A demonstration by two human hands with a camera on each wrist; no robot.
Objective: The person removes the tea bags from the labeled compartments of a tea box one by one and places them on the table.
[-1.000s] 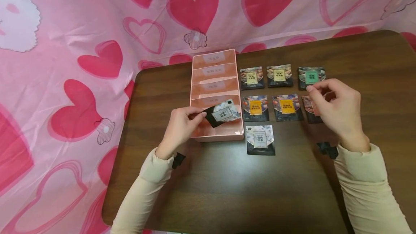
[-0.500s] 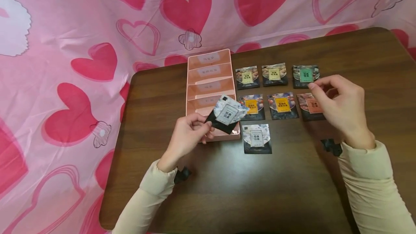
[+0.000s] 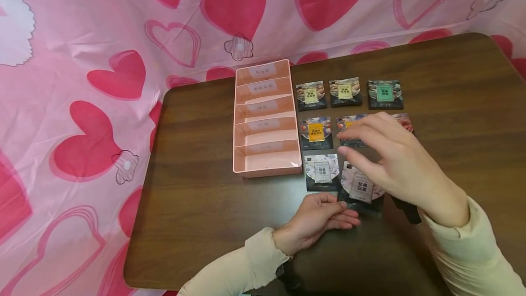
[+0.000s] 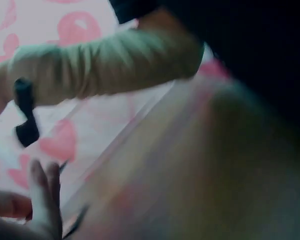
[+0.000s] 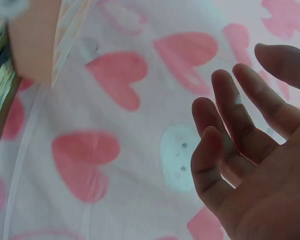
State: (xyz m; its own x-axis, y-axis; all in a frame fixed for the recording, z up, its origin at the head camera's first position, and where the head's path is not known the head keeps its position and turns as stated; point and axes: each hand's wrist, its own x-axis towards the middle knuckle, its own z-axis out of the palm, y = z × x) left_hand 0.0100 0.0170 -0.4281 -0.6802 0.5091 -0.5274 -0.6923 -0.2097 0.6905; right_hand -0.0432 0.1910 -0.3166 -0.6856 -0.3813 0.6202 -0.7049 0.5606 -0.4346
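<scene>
My left hand [image 3: 314,218] pinches the lower left corner of a white-and-black tea sachet [image 3: 361,188], held low beside a matching white-label tea sachet [image 3: 322,172] on the table. Above the held sachet hovers my right hand [image 3: 394,163], fingers spread and loosely bent, with nothing in its grasp. The right wrist view shows that hand [image 5: 255,160] without anything between fingers and thumb. Behind it, an orange-label sachet [image 3: 345,124] and a red-label sachet [image 3: 404,121] are partly covered. In the left wrist view the left hand [image 4: 40,210] is at the lower left edge, blurred.
A pink divided box [image 3: 267,168] with labelled compartments stands left of the sachets. Two yellow-label sachets, one here [image 3: 311,96], and a green-label sachet [image 3: 385,95] form the back row. Another orange-label sachet [image 3: 316,134] lies near the box. A heart-patterned cloth [image 3: 172,13] hangs behind the brown table [image 3: 197,150].
My left hand has carried the white-label sachet from over the pink box rightward and toward me, beside its match. My right hand has moved left from the red-label sachet and its fingers have spread.
</scene>
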